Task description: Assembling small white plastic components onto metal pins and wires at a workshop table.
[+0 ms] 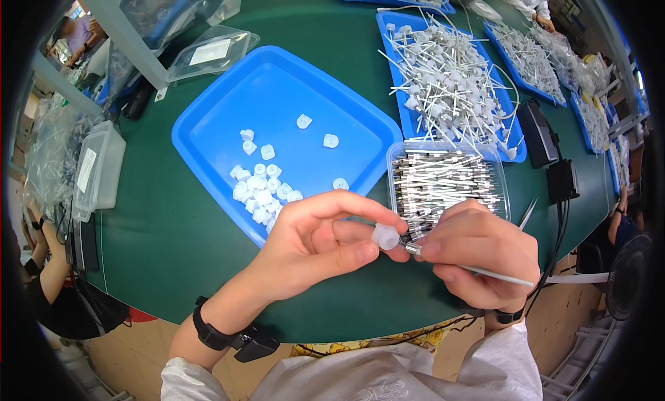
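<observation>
L hand [305,238] pinches white cap [386,237], R hand [485,245] beside it grips metal-tipped rod [497,275]: prob. joining step, next needs straight alignmt.

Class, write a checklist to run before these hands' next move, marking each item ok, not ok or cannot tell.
1. Left hand holds a translucent white plastic cap: ok.
2. Right hand grips a thin white rod with a silver metal end: ok.
3. Metal end seated in the cap: cannot tell, too small.
4. Loose white plastic caps all piled together in blue plastic tray: not ok, several lie apart.
5. Silver-and-white rods stocked in the clear plastic box: ok.
</observation>
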Available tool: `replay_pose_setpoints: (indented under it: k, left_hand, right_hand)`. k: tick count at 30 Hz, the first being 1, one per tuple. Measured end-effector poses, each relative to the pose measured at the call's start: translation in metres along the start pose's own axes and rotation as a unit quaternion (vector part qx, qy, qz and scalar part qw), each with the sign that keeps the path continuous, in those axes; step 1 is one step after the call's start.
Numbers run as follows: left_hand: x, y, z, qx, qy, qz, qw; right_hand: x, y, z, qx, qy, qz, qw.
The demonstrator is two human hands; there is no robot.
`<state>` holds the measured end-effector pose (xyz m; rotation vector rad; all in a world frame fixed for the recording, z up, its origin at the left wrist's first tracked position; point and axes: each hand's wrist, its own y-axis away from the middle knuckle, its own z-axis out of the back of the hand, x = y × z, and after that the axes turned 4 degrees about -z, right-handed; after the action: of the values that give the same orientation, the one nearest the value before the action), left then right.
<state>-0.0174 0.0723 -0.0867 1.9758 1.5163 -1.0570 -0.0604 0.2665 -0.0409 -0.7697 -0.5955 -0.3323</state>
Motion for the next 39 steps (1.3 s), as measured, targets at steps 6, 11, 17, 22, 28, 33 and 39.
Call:
replay_pose_setpoints:
  k: [6, 11, 17, 22, 28, 33, 39]
  left_hand:
    - [0.002, 0.000, 0.002, 0.005, 0.001, -0.003, 1.000]
    - [0.007, -0.001, 0.002, 0.004, 0.012, -0.016, 1.000]
    - [0.008, -0.002, 0.001, 0.004, 0.007, -0.018, 1.000]
    - [0.009, 0.000, 0.002, -0.002, -0.004, -0.007, 1.000]
    - [0.006, 0.000, 0.000, -0.003, 0.006, 0.016, 1.000]
    - [0.012, -0.002, 0.003, 0.005, -0.012, -0.031, 0.999]
    - [0.013, -0.001, 0.003, 0.005, -0.011, -0.042, 0.999]
  right_hand:
    - [0.000, 0.002, -0.002, -0.015, 0.023, 0.029, 0.999]
    - [-0.002, 0.003, -0.005, -0.025, 0.024, 0.046, 0.998]
    - [0.000, 0.004, -0.003, -0.019, 0.037, 0.043, 0.998]
    - [0.001, 0.005, -0.002, -0.006, 0.033, 0.025, 0.999]
    - [0.003, 0.006, -0.001, 0.001, 0.040, 0.014, 0.999]
    - [0.003, 0.006, -0.003, -0.012, 0.047, 0.009, 0.999]
    - [0.002, 0.006, -0.007, -0.032, 0.057, 0.025, 0.998]
